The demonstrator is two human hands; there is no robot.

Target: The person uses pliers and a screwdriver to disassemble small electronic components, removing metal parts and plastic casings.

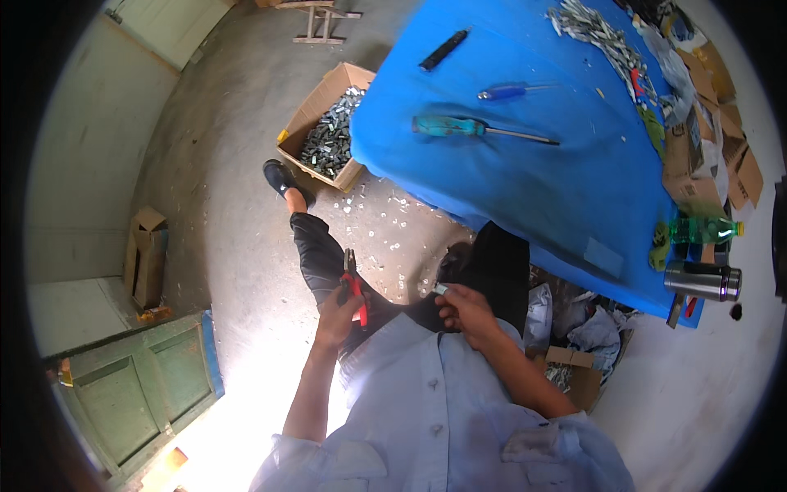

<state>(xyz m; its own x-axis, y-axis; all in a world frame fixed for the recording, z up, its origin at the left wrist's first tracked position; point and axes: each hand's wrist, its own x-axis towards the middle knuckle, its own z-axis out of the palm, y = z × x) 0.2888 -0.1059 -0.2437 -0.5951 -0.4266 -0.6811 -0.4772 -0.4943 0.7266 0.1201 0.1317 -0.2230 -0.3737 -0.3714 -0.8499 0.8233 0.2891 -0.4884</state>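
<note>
Pale blue buttoned shirt [434, 410] fills the lower frame, nearest the lens. Left hand [338, 312] clenched round red-handled metal pliers [354, 289]; long axis near upright in the picture, dark nose pointing away from the body, towards the concrete floor [238, 205]. Right hand [466, 310] pinches a small silvery metal piece [441, 289] at the fingertips, just right of the pliers, apart from them. Beyond: blue-covered worktop [525, 189] with teal-handled screwdriver [479, 128]; open cardboard box of metal parts [328, 131] on floor.
</note>
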